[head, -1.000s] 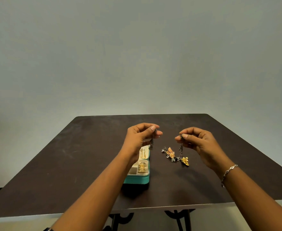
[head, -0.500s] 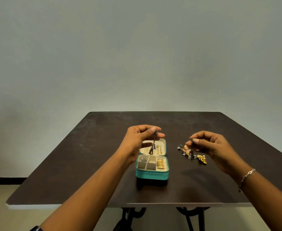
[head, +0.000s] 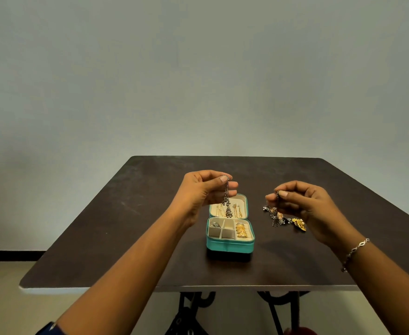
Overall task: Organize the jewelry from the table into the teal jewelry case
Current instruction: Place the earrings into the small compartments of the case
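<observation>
Careful: your left hand point(head: 206, 192) pinches a dark dangling earring point(head: 227, 209) by its top, over the open teal jewelry case point(head: 230, 245). Your right hand point(head: 307, 206) pinches a second dark piece point(head: 275, 221) above the loose pile point(head: 297, 223) on the table point(head: 126, 226). If either swings, it could snag the gold chains point(head: 237, 210) in the lid or the pile.

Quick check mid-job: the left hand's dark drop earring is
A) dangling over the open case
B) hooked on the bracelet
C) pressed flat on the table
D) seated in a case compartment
A: the left hand pinches the dark drop earring by its top, and it hangs free in front of the lid of the open teal case.
</observation>
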Demonstrator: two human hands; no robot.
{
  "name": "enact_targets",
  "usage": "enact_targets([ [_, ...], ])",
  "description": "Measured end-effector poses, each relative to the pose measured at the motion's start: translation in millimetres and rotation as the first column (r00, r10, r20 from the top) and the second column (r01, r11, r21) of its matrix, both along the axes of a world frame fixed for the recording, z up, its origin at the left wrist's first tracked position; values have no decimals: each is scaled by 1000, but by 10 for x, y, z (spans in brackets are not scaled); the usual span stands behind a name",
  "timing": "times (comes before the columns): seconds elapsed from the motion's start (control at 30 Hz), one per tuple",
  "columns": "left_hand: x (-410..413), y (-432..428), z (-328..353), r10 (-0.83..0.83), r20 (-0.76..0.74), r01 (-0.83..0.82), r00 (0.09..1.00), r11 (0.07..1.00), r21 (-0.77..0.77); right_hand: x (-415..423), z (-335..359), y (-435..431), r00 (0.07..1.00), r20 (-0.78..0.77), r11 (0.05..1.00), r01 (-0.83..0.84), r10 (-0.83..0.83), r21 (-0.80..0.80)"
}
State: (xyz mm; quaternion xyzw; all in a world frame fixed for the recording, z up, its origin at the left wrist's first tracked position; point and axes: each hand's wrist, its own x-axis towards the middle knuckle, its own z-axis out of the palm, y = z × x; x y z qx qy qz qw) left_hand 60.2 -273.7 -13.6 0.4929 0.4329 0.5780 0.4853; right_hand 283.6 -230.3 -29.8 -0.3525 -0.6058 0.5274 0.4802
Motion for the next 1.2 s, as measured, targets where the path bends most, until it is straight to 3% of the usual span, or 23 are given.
enact_targets([
  [0.77,-218,-36,29,49,-69,-49,996,999,11,-742,35,41,998,-59,1000,-10,11,15],
  [1.2,-255,41,-124,163,-123,-167,979,986,-18,-865,-266,147,998,-59,997,4,-9,-75],
])
